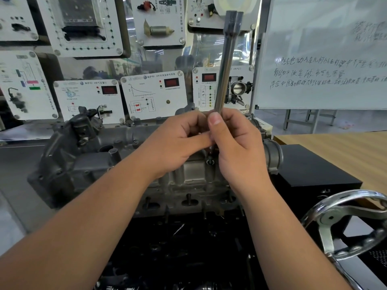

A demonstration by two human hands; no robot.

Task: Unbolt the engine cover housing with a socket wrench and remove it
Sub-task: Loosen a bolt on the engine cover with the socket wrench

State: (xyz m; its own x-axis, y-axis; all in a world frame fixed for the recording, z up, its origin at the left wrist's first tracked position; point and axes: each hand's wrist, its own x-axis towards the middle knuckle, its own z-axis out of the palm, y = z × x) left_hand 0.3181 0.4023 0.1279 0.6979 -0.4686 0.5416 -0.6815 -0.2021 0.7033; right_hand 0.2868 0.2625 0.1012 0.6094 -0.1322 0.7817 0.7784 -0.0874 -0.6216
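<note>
Grey cast metal is filling the middle of our view: the engine cover [188,174] is sitting on top of the engine block [178,243], straight ahead of us and just below our hands. We are holding the socket wrench [227,63] over it, its long steel shaft standing nearly upright and leaning a little to the right, with its thick upper end high against the display boards. Its lower end is dropping between our hands toward a bolt [210,162] on the cover; whether the tip is seated on that bolt we cannot tell, since our fingers are hiding it.

Our right hand [236,147] is gripping the lower part of the shaft, fingers curled round it and the thumb pressed flat against its front. Our left hand [178,141] is closing in from the left, its fingers bent and its thumb lying across toward the right hand, pinching the shaft low down.

To the right, a black box [310,174] is resting on a wooden table [339,149], and a shiny handwheel [345,222] is jutting in at the lower right corner. Behind the engine, white display boards [154,94] with diagrams and small red readouts are lining the wall, and a whiteboard [326,59] with handwriting is standing at the right.
</note>
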